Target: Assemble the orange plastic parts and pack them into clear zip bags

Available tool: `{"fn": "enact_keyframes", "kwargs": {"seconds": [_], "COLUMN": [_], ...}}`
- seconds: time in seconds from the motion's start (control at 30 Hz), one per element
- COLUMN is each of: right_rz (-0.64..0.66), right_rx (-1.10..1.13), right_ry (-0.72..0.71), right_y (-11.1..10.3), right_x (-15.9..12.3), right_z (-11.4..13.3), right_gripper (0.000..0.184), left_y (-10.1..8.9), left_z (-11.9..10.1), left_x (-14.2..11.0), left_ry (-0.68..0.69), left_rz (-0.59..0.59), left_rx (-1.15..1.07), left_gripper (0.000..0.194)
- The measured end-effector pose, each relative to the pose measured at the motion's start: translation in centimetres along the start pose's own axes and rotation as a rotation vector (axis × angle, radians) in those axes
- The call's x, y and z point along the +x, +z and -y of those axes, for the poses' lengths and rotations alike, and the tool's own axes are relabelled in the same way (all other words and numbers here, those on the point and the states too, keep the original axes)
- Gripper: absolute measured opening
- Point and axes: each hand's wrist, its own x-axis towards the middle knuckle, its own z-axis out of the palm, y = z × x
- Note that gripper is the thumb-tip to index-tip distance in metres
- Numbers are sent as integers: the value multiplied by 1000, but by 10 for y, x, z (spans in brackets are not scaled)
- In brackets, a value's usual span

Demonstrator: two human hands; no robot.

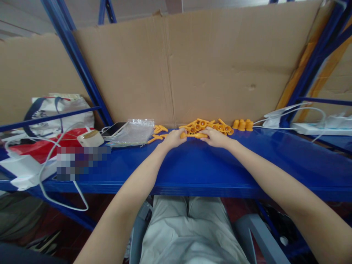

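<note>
My left hand (pixel 175 139) is at the back of the blue shelf, its fingers closed on a rounded orange plastic part (pixel 183 135). Facing it, my right hand (pixel 216 138) pinches the end of a longer orange plastic piece (pixel 200 135). The two pieces lie almost in line between my hands; whether they are joined I cannot tell. Just behind them is a pile of orange cup-ended parts (pixel 202 124) with stems. Orange branched sticks (pixel 156 138) lie left of my left hand. Several orange caps (pixel 242 125) stand upright to the right of the pile.
A blue metal shelf (pixel 192 165) is backed by cardboard (pixel 220 69). On the left are a clear plastic bag (pixel 133 132), a phone (pixel 117 129), a white adapter (pixel 90 138), cables and a white tote bag (pixel 74 113). A white power strip (pixel 310 128) is at right.
</note>
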Motion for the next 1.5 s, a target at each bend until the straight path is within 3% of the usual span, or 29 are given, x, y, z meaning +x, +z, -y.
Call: {"fn": "enact_keyframes", "kwargs": {"seconds": [0.17, 0.37, 0.57, 0.87, 0.97, 1.07, 1.27, 1.5], "right_rz": [-16, 10, 76, 100, 147, 179, 155, 149], "right_rx": [195, 598, 856, 918, 942, 989, 996, 947], "right_ry": [-2, 147, 242, 395, 396, 364, 339, 397], "right_y": [0, -3, -7, -16, -18, -18, -15, -15], "right_x": [3, 0, 0, -2, -4, -6, -6, -3], "right_z": [-4, -20, -23, -2, -5, -10, -5, 8], "right_gripper": [31, 49, 37, 29, 29, 42, 28, 35], "left_y": [0, 1, 1, 3, 3, 2, 2, 3], "left_z": [2, 2, 1, -1, -2, -4, -4, 0], "left_x": [-1, 0, 0, -1, -1, -1, -2, -2], "left_ry": [-27, -44, -37, -51, -59, -64, -75, -91], "left_rz": [-4, -3, -65, -103, -99, -100, -110, -93], "left_rx": [-29, -52, -50, -27, -23, -31, 12, 18], "left_gripper": [28, 29, 35, 31, 32, 33, 35, 36]}}
